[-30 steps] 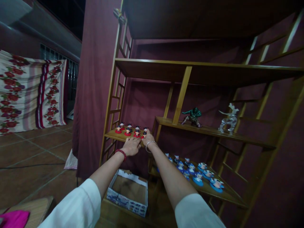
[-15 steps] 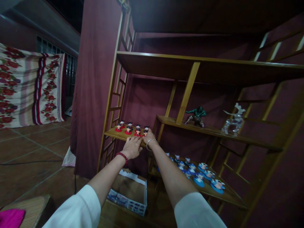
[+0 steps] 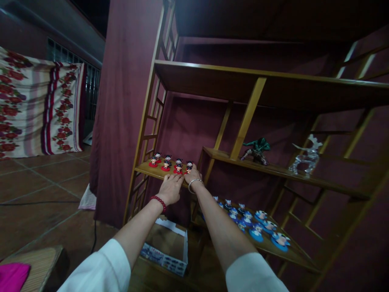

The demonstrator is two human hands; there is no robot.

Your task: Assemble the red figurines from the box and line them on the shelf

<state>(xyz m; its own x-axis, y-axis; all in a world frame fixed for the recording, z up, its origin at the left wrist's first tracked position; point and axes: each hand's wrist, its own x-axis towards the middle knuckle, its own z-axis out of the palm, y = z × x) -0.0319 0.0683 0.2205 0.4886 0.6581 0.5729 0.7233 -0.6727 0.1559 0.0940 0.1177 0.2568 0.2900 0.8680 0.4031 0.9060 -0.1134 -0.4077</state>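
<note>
Small black-haired figurines on round red bases stand in two rows on a wooden shelf [image 3: 146,168]. My right hand [image 3: 193,175] is at the right end of the front row, its fingers closed about the last figurine [image 3: 189,168], which is partly hidden by them. My left hand [image 3: 170,189] lies at the shelf's front edge, fingers stretched out and apart, just below a front-row figurine [image 3: 178,168]. Nothing shows in its grasp. A red bead bracelet circles my left wrist, and a silver bangle my right.
Blue-based figurines [image 3: 256,232] crowd a lower shelf at right. Above them stand a green-cloaked figure [image 3: 257,150] and a clear deer ornament [image 3: 306,158]. An open cardboard box [image 3: 170,261] sits below. A curtain [image 3: 118,121] hangs at left, and a pink cloth [image 3: 13,276] lies at lower left.
The view has shifted slightly, moving the shelves a little to the right in the picture. Both hands keep nearly the same place at the shelf, and the figurines keep their rows.
</note>
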